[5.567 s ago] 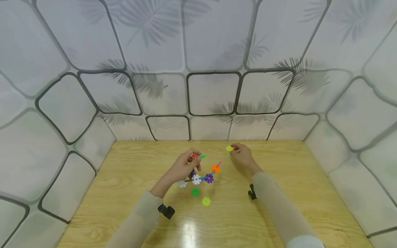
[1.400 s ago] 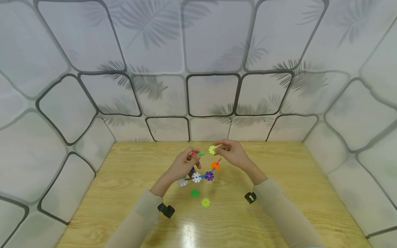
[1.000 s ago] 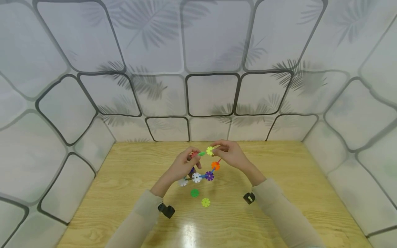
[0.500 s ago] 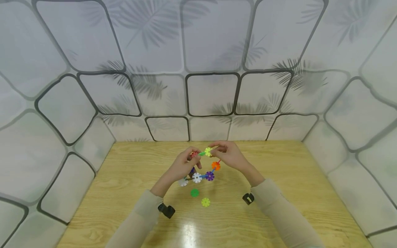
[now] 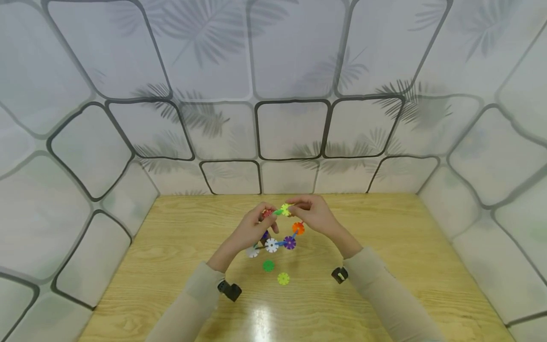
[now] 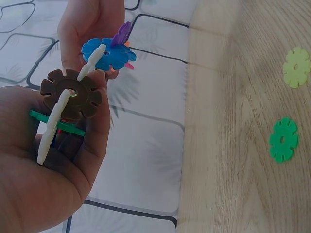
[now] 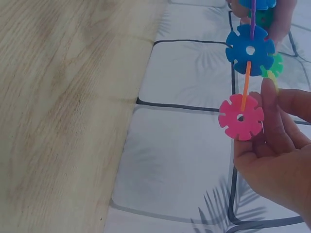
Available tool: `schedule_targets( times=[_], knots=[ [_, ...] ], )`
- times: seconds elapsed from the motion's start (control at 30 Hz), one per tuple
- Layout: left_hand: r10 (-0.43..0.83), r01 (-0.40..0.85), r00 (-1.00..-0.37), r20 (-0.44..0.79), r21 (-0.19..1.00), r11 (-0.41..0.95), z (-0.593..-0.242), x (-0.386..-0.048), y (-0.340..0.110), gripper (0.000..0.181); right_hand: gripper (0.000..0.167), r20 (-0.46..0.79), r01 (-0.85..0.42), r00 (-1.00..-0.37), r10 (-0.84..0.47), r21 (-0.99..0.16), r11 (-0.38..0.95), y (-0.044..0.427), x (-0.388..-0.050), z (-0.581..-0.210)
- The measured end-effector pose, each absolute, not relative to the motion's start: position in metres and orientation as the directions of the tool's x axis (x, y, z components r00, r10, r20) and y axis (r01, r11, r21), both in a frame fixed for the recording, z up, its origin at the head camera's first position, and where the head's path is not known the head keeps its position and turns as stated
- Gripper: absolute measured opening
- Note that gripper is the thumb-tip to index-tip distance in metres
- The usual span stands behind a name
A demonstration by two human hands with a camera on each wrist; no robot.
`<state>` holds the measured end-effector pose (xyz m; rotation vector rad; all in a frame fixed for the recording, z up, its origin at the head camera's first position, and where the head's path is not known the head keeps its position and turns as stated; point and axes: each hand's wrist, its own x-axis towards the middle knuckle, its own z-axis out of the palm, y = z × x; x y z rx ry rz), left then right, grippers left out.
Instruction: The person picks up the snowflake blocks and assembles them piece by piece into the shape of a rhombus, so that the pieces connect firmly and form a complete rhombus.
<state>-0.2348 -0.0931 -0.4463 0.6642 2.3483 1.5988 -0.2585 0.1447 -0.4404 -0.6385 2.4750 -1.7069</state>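
Observation:
In the head view my left hand (image 5: 252, 229) holds a curved chain of slotted snowflake discs by its far left part, near a red disc (image 5: 267, 213). A green disc (image 5: 278, 213) sticks out from there to the right. My right hand (image 5: 317, 214) pinches a yellow disc (image 5: 285, 209), which meets the green one's edge; how deep the slots engage is too small to tell. The chain runs on through a white disc (image 5: 271, 245), a purple disc (image 5: 289, 242) and an orange disc (image 5: 298, 228). A brown disc (image 6: 88, 103) shows in the left wrist view, a pink disc (image 7: 239, 128) in the right.
Loose on the wooden table (image 5: 183, 237) lie a green disc (image 5: 268, 265) and a yellow-green disc (image 5: 283, 278), nearer to me than the chain. Patterned walls (image 5: 292, 130) enclose the table at the back and both sides.
My right hand has brought the yellow disc leftward from the right side until it meets the green disc. The left hand has stayed nearly still; the loose discs have not moved.

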Motion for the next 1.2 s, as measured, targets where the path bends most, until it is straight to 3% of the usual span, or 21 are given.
schedule_targets(
  times=[1.2],
  knots=[
    [0.454, 0.275, -0.882, 0.127, 0.921, 0.277, -0.4490, -0.2333, -0.0895, 0.033, 0.026, 0.099, -0.156, -0.947, -0.306, -0.974, 0.167, 0.1352, -0.2582, -0.4450]
  ],
)
